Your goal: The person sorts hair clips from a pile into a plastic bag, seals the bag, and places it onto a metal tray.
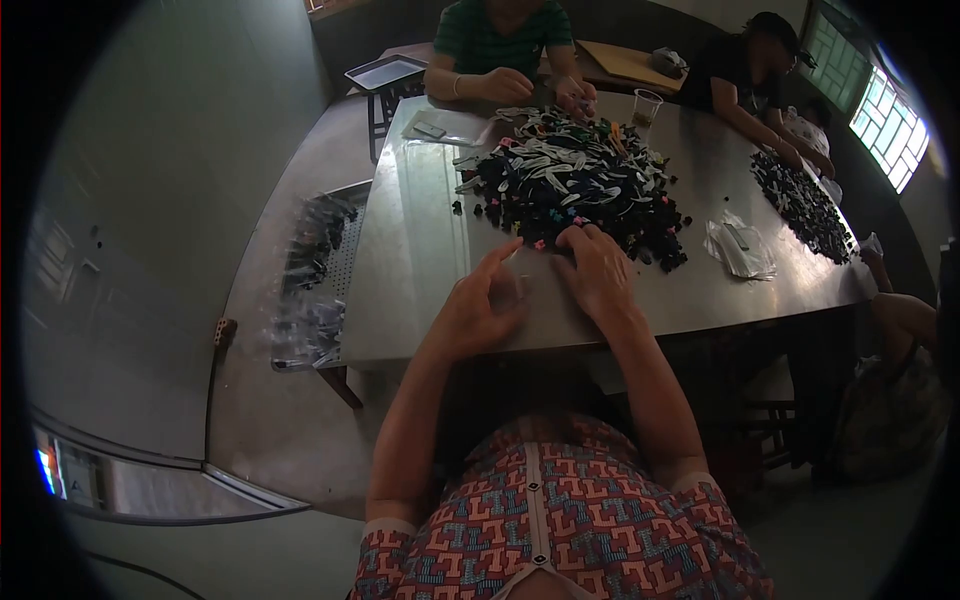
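- Far left: a perforated tray (337, 258) is seen at a lower level beside the desk (420, 215); clear packets (308, 322) are piled on it, some with dark contents.
- Behind it, a shallow pale tray (385, 73) is supported on a dark stand (377, 125).
- Far left corner of the desk: flat clear bags (450, 127) are laid down, with a small pale-edged rectangle (430, 130) on top.
- Left hand (485, 308): raised just before the near edge of the heap; thumb and fingers are parted, fingertips slightly blurred. Grip noted as released.
- Centre: the heap of small pieces (570, 185) is spread over the middle of the desk, black pieces mixed with pale elongated ones and a few coloured bits. A pink piece (540, 244) is located at its near edge, between the hands.
- Far side of heap: a co-worker in a green striped top (500, 40) is seated; both of that person's hands are held by the heap.
- Right hand (600, 275): fingers are bent down at the heap's near edge. Whether a piece is grasped by this grip cannot be told.
- Right of heap: a clear cup (647, 107) is placed at the far side; a stack of clear bags (740, 248) is placed nearer.
- Far right: a second dark heap (800, 208) is reached into by a co-worker in black (740, 75).
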{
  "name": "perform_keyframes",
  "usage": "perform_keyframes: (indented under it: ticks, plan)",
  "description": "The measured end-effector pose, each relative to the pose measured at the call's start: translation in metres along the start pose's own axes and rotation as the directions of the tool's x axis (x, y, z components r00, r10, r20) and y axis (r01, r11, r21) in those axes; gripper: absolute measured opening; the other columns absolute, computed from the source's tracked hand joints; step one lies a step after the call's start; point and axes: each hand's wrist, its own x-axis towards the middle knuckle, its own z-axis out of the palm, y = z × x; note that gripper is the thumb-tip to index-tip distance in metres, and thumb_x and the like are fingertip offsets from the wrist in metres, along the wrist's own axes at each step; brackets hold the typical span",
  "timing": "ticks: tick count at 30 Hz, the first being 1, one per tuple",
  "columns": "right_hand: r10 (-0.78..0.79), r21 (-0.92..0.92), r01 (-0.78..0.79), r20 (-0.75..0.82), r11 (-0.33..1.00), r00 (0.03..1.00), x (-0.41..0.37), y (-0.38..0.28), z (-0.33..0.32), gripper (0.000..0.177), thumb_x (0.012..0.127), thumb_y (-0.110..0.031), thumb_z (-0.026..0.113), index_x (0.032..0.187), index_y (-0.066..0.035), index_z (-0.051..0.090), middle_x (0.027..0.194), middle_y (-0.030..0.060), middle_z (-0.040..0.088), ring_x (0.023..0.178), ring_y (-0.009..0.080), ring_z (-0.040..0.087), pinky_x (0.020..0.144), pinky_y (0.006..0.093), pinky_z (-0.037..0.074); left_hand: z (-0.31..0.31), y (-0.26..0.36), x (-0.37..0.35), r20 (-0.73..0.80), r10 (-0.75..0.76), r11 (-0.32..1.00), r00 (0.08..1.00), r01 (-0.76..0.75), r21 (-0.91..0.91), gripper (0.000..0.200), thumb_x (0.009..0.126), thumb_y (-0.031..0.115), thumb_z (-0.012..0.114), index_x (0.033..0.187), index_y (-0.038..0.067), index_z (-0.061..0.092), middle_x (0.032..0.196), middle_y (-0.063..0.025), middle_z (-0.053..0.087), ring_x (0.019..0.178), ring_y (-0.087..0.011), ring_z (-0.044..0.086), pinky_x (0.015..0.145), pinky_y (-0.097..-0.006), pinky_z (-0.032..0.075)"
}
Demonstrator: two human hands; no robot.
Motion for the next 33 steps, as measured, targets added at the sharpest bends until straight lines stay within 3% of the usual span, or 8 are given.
perform_keyframes:
  ticks: [7, 12, 17, 19, 22, 24, 27, 33]
  plan:
    - [0.024, 0.102, -0.026, 0.018, 0.994, 1.000, -0.002, 0.006, -0.004, 0.016, 0.084, -0.012, 0.073, 0.099, -0.009, 0.068, 0.102, 0.0108, 0.065, 0.094, 0.0326, 0.065, 0.082, 0.0426, 0.052, 0.001, 0.000, -0.002, -0.011, 0.009, 1.000, 1.000, -0.010, -0.029, 0.079, 0.078, -0.004, 0.071, 0.149, 0.004, 0.038, 0.103, -0.0061, 0.067, 0.099, -0.0139, 0.064, 0.096, -0.0309, 0.050]
    - [0.055, 0.418, -0.055, 0.011, 0.907, 0.998, -0.007, 0.009, -0.015, 0.015, 0.084, -0.003, 0.067, 0.099, -0.005, 0.068, 0.096, 0.0119, 0.067, 0.083, 0.0296, 0.068, 0.074, 0.0376, 0.054, 0.000, 0.001, -0.003, -0.023, 0.022, 1.000, 0.999, -0.022, 0.007, 0.078, 0.079, -0.003, 0.072, 0.148, 0.004, 0.038, 0.103, -0.0067, 0.067, 0.099, -0.0144, 0.065, 0.096, -0.0311, 0.050]
    - [0.053, 0.432, -0.047, -0.003, 0.900, 0.999, -0.009, 0.018, -0.012, 0.016, 0.084, -0.003, 0.067, 0.101, -0.003, 0.069, 0.092, 0.0102, 0.068, 0.080, 0.0226, 0.068, 0.073, 0.0330, 0.054, 0.001, -0.004, -0.002, -0.012, 0.025, 1.000, 1.000, -0.025, -0.004, 0.077, 0.079, -0.003, 0.073, 0.148, 0.002, 0.038, 0.104, -0.0074, 0.067, 0.099, -0.0145, 0.065, 0.095, -0.0313, 0.051]
    - [0.081, 0.474, -0.080, 0.018, 0.877, 0.997, -0.008, 0.019, -0.012, 0.017, 0.085, -0.004, 0.068, 0.102, -0.003, 0.069, 0.091, 0.0090, 0.069, 0.079, 0.0195, 0.068, 0.073, 0.0318, 0.054, 0.003, -0.010, -0.002, -0.064, 0.083, 0.996, 0.995, -0.084, -0.015, 0.079, 0.081, 0.008, 0.074, 0.152, 0.012, 0.039, 0.090, -0.0066, 0.065, 0.083, -0.0190, 0.066, 0.085, -0.0342, 0.053]
    - [0.108, 0.599, -0.153, 0.111, 0.786, 0.988, -0.007, 0.017, -0.020, 0.013, 0.090, -0.003, 0.067, 0.103, -0.001, 0.069, 0.090, 0.0025, 0.070, 0.081, 0.0102, 0.066, 0.074, 0.0272, 0.053, 0.005, -0.012, -0.001, -0.074, 0.093, 0.994, 0.993, -0.097, -0.056, 0.079, 0.081, 0.007, 0.074, 0.152, 0.012, 0.039, 0.092, -0.0069, 0.067, 0.085, -0.0193, 0.067, 0.087, -0.0343, 0.053]
    - [0.156, 0.811, -0.321, 0.281, 0.489, 0.947, -0.009, 0.010, -0.034, 0.014, 0.092, -0.003, 0.066, 0.105, 0.001, 0.068, 0.091, 0.0033, 0.069, 0.082, 0.0106, 0.067, 0.074, 0.0261, 0.054, 0.004, -0.010, -0.002, -0.063, 0.079, 0.996, 0.995, -0.080, -0.026, 0.080, 0.081, 0.007, 0.073, 0.152, 0.012, 0.038, 0.092, -0.0071, 0.068, 0.087, -0.0194, 0.068, 0.088, -0.0346, 0.053]
    - [0.073, 0.899, -0.323, 0.316, 0.294, 0.946, -0.014, 0.002, -0.051, 0.015, 0.092, -0.002, 0.065, 0.107, 0.001, 0.067, 0.091, 0.0050, 0.069, 0.083, 0.0112, 0.067, 0.075, 0.0257, 0.055, 0.001, -0.001, -0.002, -0.033, 0.036, 0.999, 0.999, -0.035, 0.022, 0.079, 0.081, 0.004, 0.073, 0.151, 0.007, 0.037, 0.099, -0.0079, 0.068, 0.094, -0.0176, 0.067, 0.092, -0.0335, 0.052]
    - [-0.096, 0.914, -0.287, 0.325, 0.286, 0.941, -0.024, -0.028, -0.080, 0.017, 0.091, -0.001, 0.067, 0.108, 0.001, 0.066, 0.097, 0.0047, 0.069, 0.083, 0.0118, 0.067, 0.075, 0.0265, 0.055, 0.002, -0.004, -0.003, -0.031, 0.045, 0.998, 0.998, -0.047, -0.041, 0.080, 0.080, 0.002, 0.073, 0.151, 0.007, 0.037, 0.101, -0.0083, 0.067, 0.096, -0.0180, 0.067, 0.093, -0.0340, 0.052]
